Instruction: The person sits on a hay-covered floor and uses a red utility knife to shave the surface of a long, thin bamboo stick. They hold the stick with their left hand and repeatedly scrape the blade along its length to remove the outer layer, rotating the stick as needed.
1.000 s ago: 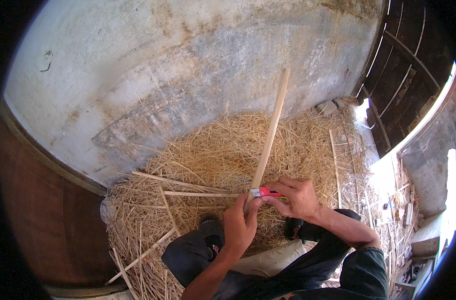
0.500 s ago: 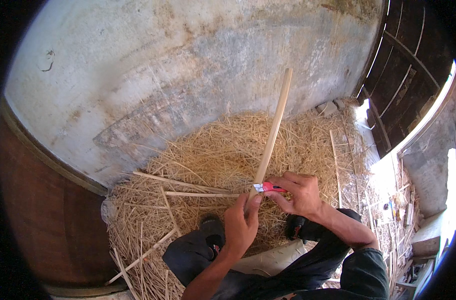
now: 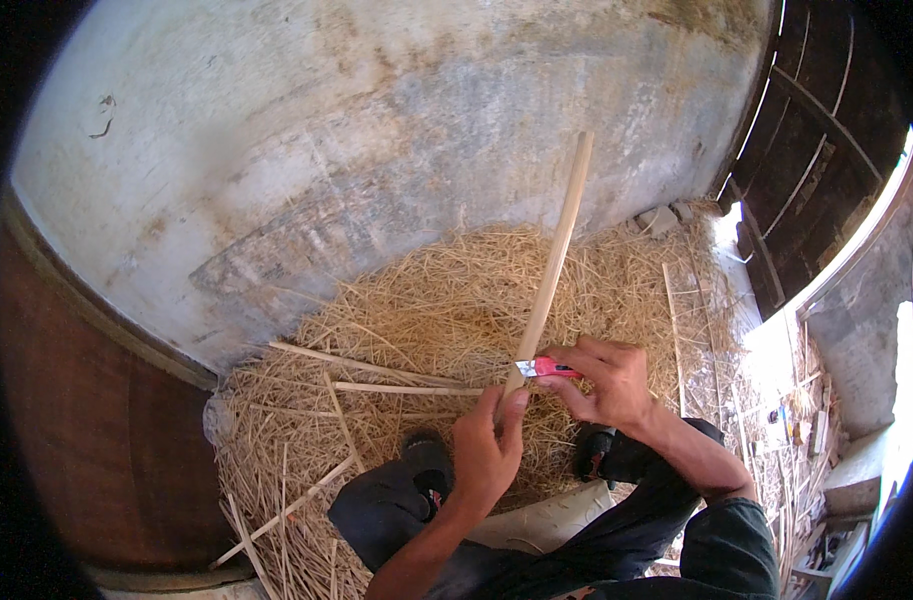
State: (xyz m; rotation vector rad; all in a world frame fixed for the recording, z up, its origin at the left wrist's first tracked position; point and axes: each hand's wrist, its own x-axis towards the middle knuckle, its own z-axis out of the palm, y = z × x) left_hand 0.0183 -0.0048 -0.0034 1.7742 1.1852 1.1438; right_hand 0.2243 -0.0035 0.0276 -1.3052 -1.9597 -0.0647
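1. Two hands meet low on one stick (image 3: pixel 551 265) in the head view: your left hand (image 3: pixel 486 450) is clamped round its lower end, and it slants up toward the wall (image 3: pixel 376 150).
2. Your right hand (image 3: pixel 606 380) is closed on a red knife (image 3: pixel 541 368), blade against the stick just above your left thumb.
3. The blade could slip toward that thumb if the grain catches.
4. Loose straw (image 3: pixel 426 300) underfoot could shift your shoes (image 3: pixel 426 455).
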